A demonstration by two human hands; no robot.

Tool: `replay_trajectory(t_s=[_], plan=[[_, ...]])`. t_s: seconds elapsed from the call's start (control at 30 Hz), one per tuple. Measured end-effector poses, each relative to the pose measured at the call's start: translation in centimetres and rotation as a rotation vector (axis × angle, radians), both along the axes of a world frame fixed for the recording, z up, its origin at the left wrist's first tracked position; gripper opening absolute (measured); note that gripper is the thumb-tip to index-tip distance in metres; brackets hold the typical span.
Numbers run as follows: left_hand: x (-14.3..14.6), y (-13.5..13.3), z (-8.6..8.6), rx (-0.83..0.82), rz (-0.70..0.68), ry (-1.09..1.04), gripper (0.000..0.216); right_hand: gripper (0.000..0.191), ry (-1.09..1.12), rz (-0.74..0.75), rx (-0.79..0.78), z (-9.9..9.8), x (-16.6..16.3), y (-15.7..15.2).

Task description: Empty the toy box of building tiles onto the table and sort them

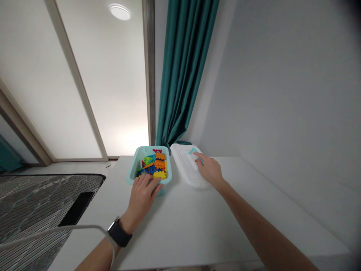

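A light teal plastic storage bin (131, 165) stands toward the far edge of the white table. In it lies a jumble of notched plastic building pieces (160, 164) in orange, yellow, blue, green and red. My left hand (143, 192) grips the bin's near rim, fingers over the edge and thumb on the outer side. To the right, a white lid (183, 163) with teal marks lies beside the bin. My right hand (209, 168) rests on the lid's right part, fingers apart and slightly bent; its palm side is hidden.
Around the bin extends the white tabletop (180, 229). A pale cable (84, 227) crosses in front of my left forearm, near a dark wristwatch (120, 232). Behind hangs a green curtain (186, 75); a grey wall (282, 94) borders the right. A black flat object (76, 208) lies left of the table.
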State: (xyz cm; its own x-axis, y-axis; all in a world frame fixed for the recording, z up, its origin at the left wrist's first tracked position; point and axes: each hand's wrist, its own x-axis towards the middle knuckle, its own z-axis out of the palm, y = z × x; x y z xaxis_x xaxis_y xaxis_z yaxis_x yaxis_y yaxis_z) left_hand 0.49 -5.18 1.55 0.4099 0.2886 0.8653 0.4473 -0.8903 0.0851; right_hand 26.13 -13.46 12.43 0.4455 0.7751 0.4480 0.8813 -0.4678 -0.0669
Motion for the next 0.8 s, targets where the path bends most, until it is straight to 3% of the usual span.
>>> replay_trajectory(t_s=[0.1,0.23,0.37,0.53,0.63,0.8], plan=[[2.0,-1.8,0.5,-0.080,-0.030,-0.018,0.025,0.042,-0.008,0.039,0.035,1.5,-1.0,0.3],[3.4,-3.3,2.0,-0.233,-0.214,-0.102,0.034,0.042,-0.020,0.069,0.052,2.6,-2.6,0.3],[2.0,-2.2,3.8,-0.416,-0.285,-0.276,0.041,0.044,-0.021,0.106,0.042,3.5,-4.6,0.4],[-0.9,0.4,5.4,-0.896,-0.426,-0.446,0.060,0.046,-0.022,0.244,0.027,4.1,-9.2,2.1],[-3.1,1.8,5.5,-1.045,-0.438,-0.606,0.069,0.049,0.004,0.423,0.023,3.7,-12.2,3.7],[-8.1,6.1,3.6,-1.106,-0.338,-0.864,0.068,0.057,0.077,0.961,0.049,1.5,-13.9,5.4]])
